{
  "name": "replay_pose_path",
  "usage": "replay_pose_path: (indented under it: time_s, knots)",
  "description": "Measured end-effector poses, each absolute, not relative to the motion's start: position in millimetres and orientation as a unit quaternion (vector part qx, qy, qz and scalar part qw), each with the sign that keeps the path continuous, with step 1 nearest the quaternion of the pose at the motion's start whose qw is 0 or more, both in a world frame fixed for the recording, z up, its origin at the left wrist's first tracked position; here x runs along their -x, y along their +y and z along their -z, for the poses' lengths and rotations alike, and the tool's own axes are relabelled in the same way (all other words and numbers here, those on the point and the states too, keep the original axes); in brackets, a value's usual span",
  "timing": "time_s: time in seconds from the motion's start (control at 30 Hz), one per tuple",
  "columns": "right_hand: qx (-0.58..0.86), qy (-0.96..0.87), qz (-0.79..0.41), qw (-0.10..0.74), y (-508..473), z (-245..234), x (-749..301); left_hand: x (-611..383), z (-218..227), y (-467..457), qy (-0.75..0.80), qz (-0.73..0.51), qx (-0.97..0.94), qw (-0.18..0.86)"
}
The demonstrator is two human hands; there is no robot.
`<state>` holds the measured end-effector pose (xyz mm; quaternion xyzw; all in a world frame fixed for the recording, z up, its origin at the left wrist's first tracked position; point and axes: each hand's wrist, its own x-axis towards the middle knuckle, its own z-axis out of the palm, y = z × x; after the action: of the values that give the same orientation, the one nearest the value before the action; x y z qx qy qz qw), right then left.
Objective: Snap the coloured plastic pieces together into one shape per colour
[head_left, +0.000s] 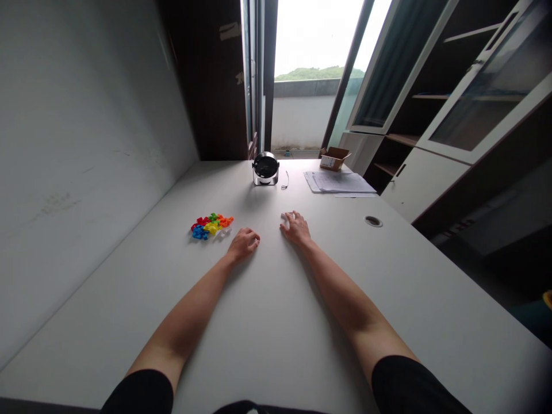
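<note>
On the white table point(267, 322), my left hand point(244, 244) rests with its fingers curled inward. Whatever it may hold is hidden, though a pale spot shows by the fingertips. My right hand point(295, 228) lies a little farther off, fingers bent and apart. A small white piece point(283, 216) is at the tips of its fingers, and I cannot make out its kind. Left of my left hand sits a pile of small plastic pieces point(211, 227) in red, blue, green, yellow and orange, with some whitish or clear ones at its near right side.
A round black device on a metal stand point(265, 168) is at the table's back, beside a thin dark cord point(285, 183). Papers point(340, 182) and an open cardboard box point(334, 158) lie back right. A round cable hole point(373, 221) is on the right. A wall point(86, 144) borders the left.
</note>
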<state>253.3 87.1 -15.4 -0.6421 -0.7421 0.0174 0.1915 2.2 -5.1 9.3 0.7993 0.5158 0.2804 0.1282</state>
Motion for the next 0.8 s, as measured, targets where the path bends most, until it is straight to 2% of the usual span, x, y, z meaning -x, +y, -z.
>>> replay_pose_path:
  time_s: [0.8]
  knots:
    - [0.587, -0.777, 0.033, 0.227, 81.3, 5.5, -252.1, -0.7, -6.8, -0.9, 0.514, -0.278, -0.802, 0.127]
